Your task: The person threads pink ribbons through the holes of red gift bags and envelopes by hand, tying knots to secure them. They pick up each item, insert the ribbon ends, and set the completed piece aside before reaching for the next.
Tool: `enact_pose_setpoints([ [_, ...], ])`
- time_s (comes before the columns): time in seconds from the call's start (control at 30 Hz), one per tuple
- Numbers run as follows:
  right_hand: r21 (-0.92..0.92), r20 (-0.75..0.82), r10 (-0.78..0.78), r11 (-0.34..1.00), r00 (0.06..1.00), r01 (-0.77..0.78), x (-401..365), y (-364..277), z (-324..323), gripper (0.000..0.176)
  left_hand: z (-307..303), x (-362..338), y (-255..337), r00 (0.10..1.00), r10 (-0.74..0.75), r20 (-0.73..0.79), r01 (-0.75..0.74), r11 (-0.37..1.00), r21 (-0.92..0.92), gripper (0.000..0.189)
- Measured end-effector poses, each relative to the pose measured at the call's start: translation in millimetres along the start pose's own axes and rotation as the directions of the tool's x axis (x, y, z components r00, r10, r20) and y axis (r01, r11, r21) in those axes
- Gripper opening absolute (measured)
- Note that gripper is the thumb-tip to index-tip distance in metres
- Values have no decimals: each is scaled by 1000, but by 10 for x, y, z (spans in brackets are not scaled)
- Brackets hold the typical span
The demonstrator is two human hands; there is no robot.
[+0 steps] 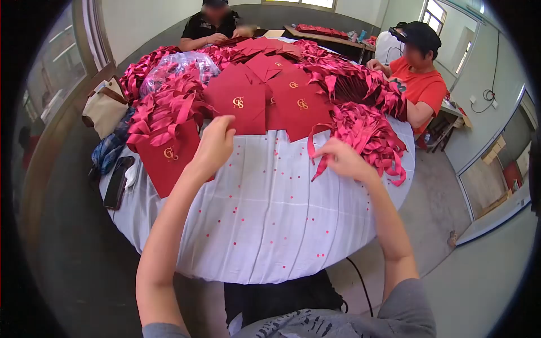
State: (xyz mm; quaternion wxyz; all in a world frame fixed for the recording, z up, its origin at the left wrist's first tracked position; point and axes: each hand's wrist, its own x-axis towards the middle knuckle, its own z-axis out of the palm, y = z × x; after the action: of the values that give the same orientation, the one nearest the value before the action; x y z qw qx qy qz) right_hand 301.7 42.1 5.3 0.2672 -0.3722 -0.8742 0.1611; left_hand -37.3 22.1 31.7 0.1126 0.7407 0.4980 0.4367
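Note:
Red envelopes with gold lettering (239, 104) lie overlapped across the middle of the white-covered table. My left hand (217, 143) is raised near the lower left corner of the front one, its fingers curled together; whether anything is between them is hidden. To the right, my right hand (341, 159) has its fingertips drawn together at a loose red ribbon (319, 163), at the near left side of a heap of ribbons (369, 132). Another red bag with ribbon handles (163, 163) leans out to the left of my left forearm.
Dotted white cloth (265, 225) covers the table. A dark phone (117, 183), a beige bag (105, 107) and clear plastic (177, 70) are at the left. Two people, one in black (208, 28) and one in orange (420, 79), sit across and at right; a third is partly hidden.

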Motion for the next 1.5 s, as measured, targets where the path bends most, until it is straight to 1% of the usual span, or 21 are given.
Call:
enact_pose_setpoints([
  [0.07, 3, 41, 55, 998, 998, -56, -74, -57, 51, 34, 187, 257, -194, 997, -12, -77, 30, 970, 240, 41],
  [0.1, 5, 37, 50, 999, 998, -50, -91, -96, 34, 34, 278, 381, -321, 997, -9, -79, 28, 969, 246, 41],
  [0.2, -71, 23, 78, 995, 997, -76, -132, -266, -26, 20, 434, 784, -620, 999, 17, -31, -3, 912, 410, 68],
  [0.27, -129, 4, 32, 991, 999, -31, -130, -240, -14, 15, 457, 1017, -661, 999, 27, 35, -42, 824, 565, 70],
  [0.3, -152, -13, -11, 988, 1000, 9, -131, -204, 4, 11, 477, 1119, -759, 999, 5, 52, -35, 800, 600, 73],
  [0.37, -191, -3, -17, 982, 1000, 17, -123, -191, 23, 8, 433, 1230, -750, 977, -177, 116, 49, 720, 692, 75],
  [0.47, -187, -54, -28, 982, 998, 17, -133, -160, 77, 18, 380, 1295, -734, 970, -198, 138, 34, 676, 736, 66],
  [0.5, -196, -53, -8, 981, 999, -2, -132, -177, 67, 22, 372, 1267, -712, 992, -55, 116, -50, 671, 740, 54],
  [0.6, -165, -29, -51, 985, 998, 45, -135, -196, 60, 18, 329, 1262, -615, 990, -19, 142, -93, 668, 739, 42],
  [0.63, -150, -33, -44, 988, 999, 38, -147, -198, 70, 18, 318, 1226, -577, 987, 106, 120, -159, 682, 714, 32],
  [0.73, -103, 0, -89, 991, 996, 88, -158, -206, 89, 6, 282, 1101, -289, 986, 135, 93, -162, 723, 671, 30],
  [0.87, -141, 17, -150, 978, 989, 151, -143, -271, 44, 6, 181, 871, 163, 976, 212, 51, -192, 728, 658, 28],
  [0.93, 205, -41, -139, 968, 989, 144, -108, -321, 53, 6, 114, 697, 305, 917, 399, 15, -312, 693, 650, 27],
  [0.97, 202, -39, -143, 968, 989, 148, -83, -360, 53, 6, 88, 613, 317, 917, 399, 10, -309, 693, 651, 27],
  [1.03, 638, -45, 30, 770, 999, 6, -23, -522, 17, 9, 37, 462, 322, 884, 468, 7, -341, 633, 695, 28],
  [1.07, 773, -25, 41, 634, 999, -7, -9, -614, -24, 13, 13, 416, 306, 876, 481, 17, -352, 617, 704, 28],
  [1.1, 771, -25, 42, 636, 999, -7, 35, -698, -39, 13, 7, 388, 302, 876, 483, 15, -353, 618, 702, 28],
  [1.17, 848, -131, 28, 521, 991, 98, 156, -841, -49, 16, 16, 339, 298, 820, 572, 2, -406, 581, 705, 27],
  [1.3, 860, -198, 106, 495, 974, 121, 488, -1064, -14, 21, 39, 305, 287, 826, 564, -15, -401, 606, 687, 26],
  [1.4, 758, -203, 160, 650, 966, 51, 733, -1189, 51, 24, 39, 279, 298, 857, 513, -42, -364, 662, 656, 24],
  [1.5, 402, -461, 62, 904, 885, 146, 964, -1099, 343, 24, 9, 268, 329, 806, 591, -16, -413, 582, 701, 25],
])
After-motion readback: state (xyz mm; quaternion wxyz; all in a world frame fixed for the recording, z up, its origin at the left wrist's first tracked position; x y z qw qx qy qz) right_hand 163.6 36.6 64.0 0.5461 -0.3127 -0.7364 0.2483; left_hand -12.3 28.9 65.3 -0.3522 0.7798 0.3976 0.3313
